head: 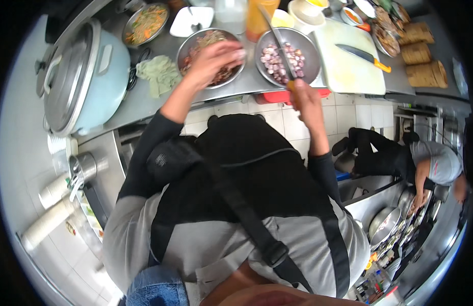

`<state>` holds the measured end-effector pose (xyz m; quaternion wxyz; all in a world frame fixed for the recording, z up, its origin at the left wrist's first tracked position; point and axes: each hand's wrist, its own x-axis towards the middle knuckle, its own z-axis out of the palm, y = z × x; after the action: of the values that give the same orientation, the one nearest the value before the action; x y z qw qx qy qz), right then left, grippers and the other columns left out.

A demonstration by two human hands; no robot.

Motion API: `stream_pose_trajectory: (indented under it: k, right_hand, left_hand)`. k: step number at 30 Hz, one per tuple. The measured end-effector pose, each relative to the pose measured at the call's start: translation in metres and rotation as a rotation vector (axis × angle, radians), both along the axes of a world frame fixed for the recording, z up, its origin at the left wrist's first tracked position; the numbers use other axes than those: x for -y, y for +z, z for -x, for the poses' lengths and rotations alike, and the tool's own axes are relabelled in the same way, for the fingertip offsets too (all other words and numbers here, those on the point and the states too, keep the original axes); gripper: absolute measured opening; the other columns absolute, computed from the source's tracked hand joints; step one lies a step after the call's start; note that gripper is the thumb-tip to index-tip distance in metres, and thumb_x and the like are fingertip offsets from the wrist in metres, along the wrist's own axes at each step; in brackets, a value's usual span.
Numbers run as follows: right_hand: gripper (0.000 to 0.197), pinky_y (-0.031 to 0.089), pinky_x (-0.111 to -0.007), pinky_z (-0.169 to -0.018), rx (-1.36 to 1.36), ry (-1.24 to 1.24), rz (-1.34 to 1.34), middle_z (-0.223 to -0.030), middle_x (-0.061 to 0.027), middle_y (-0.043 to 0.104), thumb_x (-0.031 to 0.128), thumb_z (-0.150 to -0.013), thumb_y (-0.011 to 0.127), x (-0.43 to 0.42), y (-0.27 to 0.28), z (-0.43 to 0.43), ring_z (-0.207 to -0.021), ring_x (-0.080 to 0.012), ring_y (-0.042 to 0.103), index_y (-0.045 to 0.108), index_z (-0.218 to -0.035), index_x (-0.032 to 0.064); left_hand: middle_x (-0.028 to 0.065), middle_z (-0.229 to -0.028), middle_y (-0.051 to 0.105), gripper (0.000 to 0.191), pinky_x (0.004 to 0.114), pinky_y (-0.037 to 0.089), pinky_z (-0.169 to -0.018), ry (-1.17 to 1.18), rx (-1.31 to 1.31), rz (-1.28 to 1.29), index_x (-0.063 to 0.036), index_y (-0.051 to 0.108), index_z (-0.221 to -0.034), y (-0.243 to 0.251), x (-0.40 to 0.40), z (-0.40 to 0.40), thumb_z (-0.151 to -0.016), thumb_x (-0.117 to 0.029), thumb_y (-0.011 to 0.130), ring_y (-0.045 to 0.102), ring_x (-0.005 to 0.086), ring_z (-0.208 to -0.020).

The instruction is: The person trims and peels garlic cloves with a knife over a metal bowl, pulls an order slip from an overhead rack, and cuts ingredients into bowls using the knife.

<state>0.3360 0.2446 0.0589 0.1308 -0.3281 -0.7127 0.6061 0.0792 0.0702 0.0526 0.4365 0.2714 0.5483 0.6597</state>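
Observation:
My right hand (307, 101) grips the yellow-orange handle of a knife (282, 51). Its long blade points away from me across a metal bowl (316, 63) of small purple-white shallots (273, 61). Blurred, my left hand (217, 57) hangs over a second metal bowl (182, 46) to the left; whether its fingers hold anything is unclear. Brownish-red pieces (223, 76), possibly shallot skins, lie in that bowl, partly hidden by the hand.
Right of the bowls, another yellow-handled knife (359, 53) rests on a white cutting board (353, 82). A large lidded light-blue cooker (112, 82) and a crumpled green cloth (158, 74) occupy the left. An orange container (255, 23) stands behind. Another person (435, 157) leans over cookware at right.

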Motion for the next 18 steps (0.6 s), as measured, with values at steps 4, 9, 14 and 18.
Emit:
stream_pose_trajectory:
  k: [4,9,14,18]
  right_hand:
    - [0.054,0.033,-0.023,-0.051,-0.070,-0.051,0.042,-0.066,0.0039,0.052,0.046,-0.109,0.049,0.000,-0.001,-0.032,-0.056,-0.0042,0.044,0.071,-0.096,-0.0014]
    - [0.052,0.032,-0.022,-0.050,0.007,-0.158,0.141,-0.065,0.0042,0.051,0.045,-0.108,0.051,0.019,-0.005,-0.053,-0.055,-0.0033,0.042,0.070,-0.097,-0.0018]
    - [0.049,0.036,-0.024,-0.051,-0.001,-0.019,0.127,-0.065,0.0026,0.054,0.043,-0.108,0.052,0.022,-0.028,-0.045,-0.056,-0.0040,0.045,0.070,-0.097,-0.0011]
    - [0.047,0.039,-0.024,-0.052,-0.020,0.098,0.066,-0.065,0.0012,0.055,0.043,-0.106,0.056,0.028,-0.025,-0.015,-0.056,-0.0050,0.047,0.071,-0.096,-0.0006]
  left_hand:
    - [0.0127,-0.127,0.067,0.045,0.029,0.055,-0.097,-0.123,-0.085,0.028,0.0017,0.058,-0.137,0.010,-0.041,0.001,-0.100,-0.021,0.069,0.068,0.0187,-0.113]
    - [0.0098,-0.106,0.076,0.037,0.033,0.058,-0.083,-0.100,-0.505,0.438,-0.0032,0.072,-0.121,-0.013,0.027,0.077,-0.092,-0.024,0.076,0.073,0.0183,-0.093]
    - [0.0089,-0.088,0.076,0.024,0.039,0.056,-0.069,0.007,-1.119,0.735,-0.0116,0.075,-0.105,-0.044,0.045,0.026,-0.087,-0.027,0.078,0.073,0.0243,-0.081]
    - [0.0121,-0.090,0.075,0.029,0.041,0.057,-0.072,0.303,-1.267,0.697,-0.0104,0.071,-0.104,-0.065,0.047,0.013,-0.084,-0.029,0.080,0.073,0.0311,-0.083]
